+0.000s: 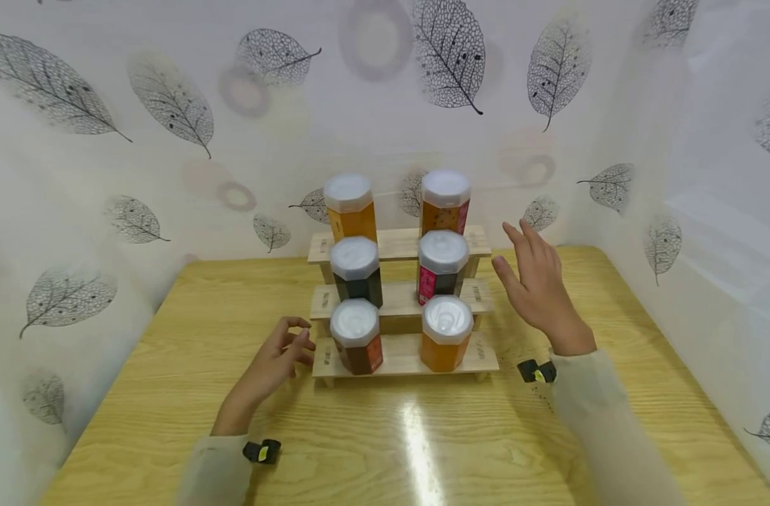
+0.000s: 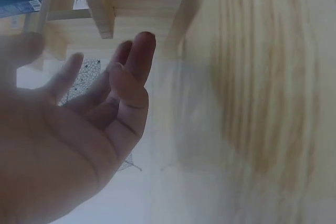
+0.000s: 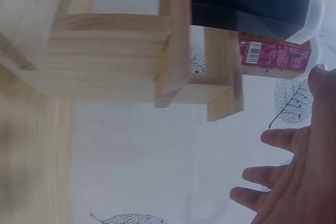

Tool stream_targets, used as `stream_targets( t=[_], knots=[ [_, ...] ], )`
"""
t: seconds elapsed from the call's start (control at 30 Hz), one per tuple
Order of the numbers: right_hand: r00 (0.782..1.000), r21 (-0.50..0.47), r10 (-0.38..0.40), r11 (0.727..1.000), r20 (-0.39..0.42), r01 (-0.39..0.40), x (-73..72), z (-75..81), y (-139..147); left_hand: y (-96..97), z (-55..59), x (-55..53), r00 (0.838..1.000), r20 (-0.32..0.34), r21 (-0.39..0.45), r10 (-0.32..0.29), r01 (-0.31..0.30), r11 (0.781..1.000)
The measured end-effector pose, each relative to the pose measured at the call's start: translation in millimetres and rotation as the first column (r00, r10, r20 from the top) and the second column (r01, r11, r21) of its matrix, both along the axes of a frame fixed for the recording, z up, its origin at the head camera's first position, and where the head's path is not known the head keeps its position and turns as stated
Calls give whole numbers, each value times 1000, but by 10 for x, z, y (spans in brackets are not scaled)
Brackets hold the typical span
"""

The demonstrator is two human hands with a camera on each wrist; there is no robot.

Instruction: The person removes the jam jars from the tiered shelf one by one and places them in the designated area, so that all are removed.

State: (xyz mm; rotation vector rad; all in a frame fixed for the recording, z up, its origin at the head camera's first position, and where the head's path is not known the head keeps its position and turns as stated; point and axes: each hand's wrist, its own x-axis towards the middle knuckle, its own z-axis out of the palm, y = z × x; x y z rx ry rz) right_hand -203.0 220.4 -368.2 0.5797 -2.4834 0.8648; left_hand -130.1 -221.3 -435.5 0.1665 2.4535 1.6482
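Note:
A three-step wooden rack (image 1: 400, 355) bears several jars with white lids, a pair on each step. On the lowest step stand a brown jar (image 1: 362, 356) at left and an orange jar (image 1: 445, 351) at right. Dark jars (image 1: 360, 287) fill the middle step, amber ones (image 1: 353, 223) the top. My left hand (image 1: 274, 365), fingers loosely bent and holding nothing, is beside the rack's lower left end. To the right of the upper steps my right hand (image 1: 537, 281) is raised with fingers spread, also without anything in it. The right wrist view shows a jar's pink label (image 3: 275, 57) near its thumb.
The rack stands on a yellow wood-grain table (image 1: 233, 309). Behind and at both sides hangs a white cloth (image 1: 372, 133) printed with dark leaves. Black straps with small yellow marks (image 1: 263, 453) are at both wrists.

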Motion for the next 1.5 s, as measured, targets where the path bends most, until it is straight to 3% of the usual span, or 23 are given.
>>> stream_targets(
  t=[0.2, 0.4, 0.5, 0.73, 0.93, 1.13, 1.5],
  knots=[
    [1000, -11, 29, 1000, 10, -29, -84, 208, -58, 9, -84, -36, 997, 3, -1, -77, 77, 997],
    [997, -11, 77, 997, -7, -77, -195, 426, -147, 28, -192, -66, 979, -17, 60, -202, 203, 977],
    [995, -6, 103, 995, -7, -103, -258, 542, -204, 36, -211, -75, 975, -18, 74, -222, 223, 972],
    [977, -7, 207, 978, 50, -206, -444, 775, -386, 26, -175, -104, 977, 17, 64, -212, 211, 975],
    [957, -11, 272, 962, 97, -272, -579, 880, -549, 23, -133, -143, 978, 29, 53, -206, 204, 978],
    [960, 18, 234, 971, 151, -239, -599, 919, -632, 14, -137, -137, 978, 37, 57, -206, 204, 977],
    [977, 12, 185, 982, 108, -188, -599, 857, -669, 13, -171, -123, 979, 28, 58, -199, 198, 979]
  ],
)
